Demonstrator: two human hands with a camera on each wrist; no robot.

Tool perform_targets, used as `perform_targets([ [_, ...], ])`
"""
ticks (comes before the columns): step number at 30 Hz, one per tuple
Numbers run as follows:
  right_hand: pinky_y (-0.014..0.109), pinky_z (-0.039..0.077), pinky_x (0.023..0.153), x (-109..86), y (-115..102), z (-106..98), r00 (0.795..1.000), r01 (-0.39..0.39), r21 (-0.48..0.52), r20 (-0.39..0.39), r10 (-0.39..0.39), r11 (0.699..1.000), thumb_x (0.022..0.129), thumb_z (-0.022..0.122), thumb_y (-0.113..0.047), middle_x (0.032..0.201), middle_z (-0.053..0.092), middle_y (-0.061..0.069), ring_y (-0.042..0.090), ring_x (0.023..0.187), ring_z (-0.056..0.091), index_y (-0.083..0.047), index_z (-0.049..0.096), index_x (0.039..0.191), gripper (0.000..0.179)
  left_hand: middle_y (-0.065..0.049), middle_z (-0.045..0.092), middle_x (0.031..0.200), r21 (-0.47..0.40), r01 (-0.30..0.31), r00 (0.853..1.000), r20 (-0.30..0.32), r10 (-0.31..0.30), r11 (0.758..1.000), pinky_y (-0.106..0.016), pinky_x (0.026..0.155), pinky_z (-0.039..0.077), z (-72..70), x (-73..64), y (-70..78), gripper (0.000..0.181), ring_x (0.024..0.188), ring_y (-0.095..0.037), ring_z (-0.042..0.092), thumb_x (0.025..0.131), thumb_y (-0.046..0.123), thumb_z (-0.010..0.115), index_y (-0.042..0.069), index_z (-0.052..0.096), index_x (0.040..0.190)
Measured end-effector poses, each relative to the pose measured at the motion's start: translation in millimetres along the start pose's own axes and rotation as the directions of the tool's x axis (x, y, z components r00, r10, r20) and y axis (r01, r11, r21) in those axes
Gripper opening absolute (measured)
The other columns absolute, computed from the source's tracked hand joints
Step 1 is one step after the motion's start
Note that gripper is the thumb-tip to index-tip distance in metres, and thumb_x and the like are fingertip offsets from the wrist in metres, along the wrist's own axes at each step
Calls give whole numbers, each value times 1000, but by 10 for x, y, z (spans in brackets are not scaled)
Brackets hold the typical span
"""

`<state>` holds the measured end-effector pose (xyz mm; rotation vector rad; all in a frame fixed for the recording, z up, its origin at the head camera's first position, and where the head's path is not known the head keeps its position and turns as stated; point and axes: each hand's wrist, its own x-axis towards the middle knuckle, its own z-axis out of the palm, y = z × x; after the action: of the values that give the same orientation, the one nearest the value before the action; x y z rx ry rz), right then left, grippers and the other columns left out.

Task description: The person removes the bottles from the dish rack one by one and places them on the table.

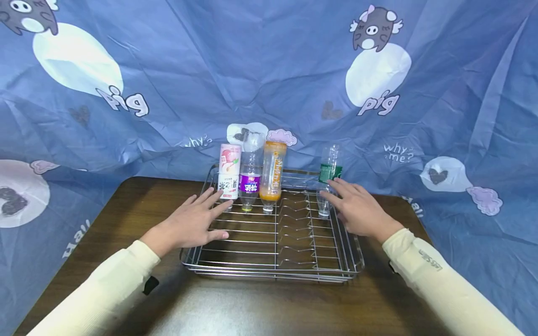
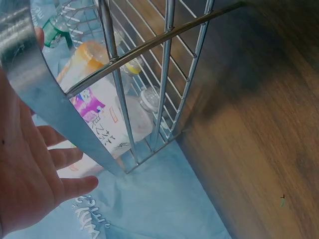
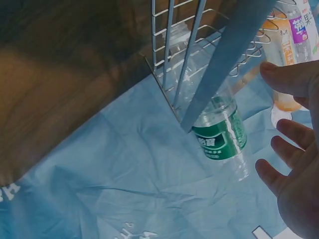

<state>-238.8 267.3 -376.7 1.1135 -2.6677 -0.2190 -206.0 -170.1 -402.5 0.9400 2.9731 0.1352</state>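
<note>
Several bottles stand cap-down at the back of a wire dish rack. A pink and white bottle is leftmost, beside a clear one with a purple label and an orange one. Farther right is a clear bottle with a green label. My left hand hovers over the rack's left side, fingers spread, fingertips overlapping the pink and white bottle in the head view. My right hand is by the green-labelled bottle, fingers extended; the right wrist view shows a gap between fingers and bottle.
The rack stands on a dark wooden table. Behind the table hangs a blue cloth with pig prints, and its folds come close behind the bottles. A raised metal side band edges the rack.
</note>
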Motion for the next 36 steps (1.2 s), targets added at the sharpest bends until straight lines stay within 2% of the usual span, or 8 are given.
perform_targets([
  [5, 59, 36, 110, 35, 1, -11, 1000, 17, -21, 4, -17, 1000, 77, 75, -4, 153, 42, 24, 43, 142, 36, -9, 52, 147, 74, -21, 25, 163, -10, 3, 1000, -10, -3, 1000, -67, 115, 22, 8, 4, 6, 85, 150, -43, 18, 93, 73, 48, 19, 36, 158],
  [16, 59, 39, 108, 61, 33, 8, 1000, 25, -29, -14, -26, 999, 77, 75, -6, 151, 44, 24, 44, 140, 39, -9, 54, 145, 71, -23, 21, 164, -83, 32, 998, -42, -36, 996, -66, 114, 26, 91, -8, -3, 86, 148, -46, 21, 94, 65, 55, 16, 29, 160],
  [21, 59, 39, 108, 80, 43, 12, 999, 28, -21, -21, -28, 999, 77, 77, -6, 151, 44, 24, 43, 140, 39, -9, 53, 145, 73, -24, 16, 164, -118, 48, 995, -85, -59, 992, -59, 117, 25, 142, -8, -31, 88, 149, -45, 19, 96, 63, 55, 9, 27, 160],
  [26, 58, 38, 110, 88, 48, 8, 1000, 25, -18, -18, -26, 1000, 77, 79, -8, 151, 44, 24, 43, 140, 39, -9, 52, 146, 74, -25, 17, 164, -160, 69, 985, -143, -92, 985, -56, 117, 27, 194, -10, -63, 88, 148, -45, 20, 97, 57, 59, 5, 27, 159],
  [32, 57, 38, 109, 99, 53, 1, 1000, 21, -22, -19, -21, 1000, 77, 80, -10, 150, 45, 23, 42, 139, 40, -9, 53, 146, 74, -24, 17, 164, -207, 86, 983, -142, -117, 975, -59, 114, 32, 245, -15, -83, 85, 148, -45, 21, 97, 52, 62, 7, 27, 160],
  [36, 58, 38, 109, 110, 50, -4, 1000, 19, -17, -12, -19, 1000, 78, 78, -9, 151, 45, 23, 42, 140, 39, -8, 52, 147, 73, -24, 14, 165, -229, 97, 981, -141, -132, 969, -58, 116, 28, 266, -24, -97, 84, 149, -45, 18, 97, 50, 63, 6, 27, 160],
])
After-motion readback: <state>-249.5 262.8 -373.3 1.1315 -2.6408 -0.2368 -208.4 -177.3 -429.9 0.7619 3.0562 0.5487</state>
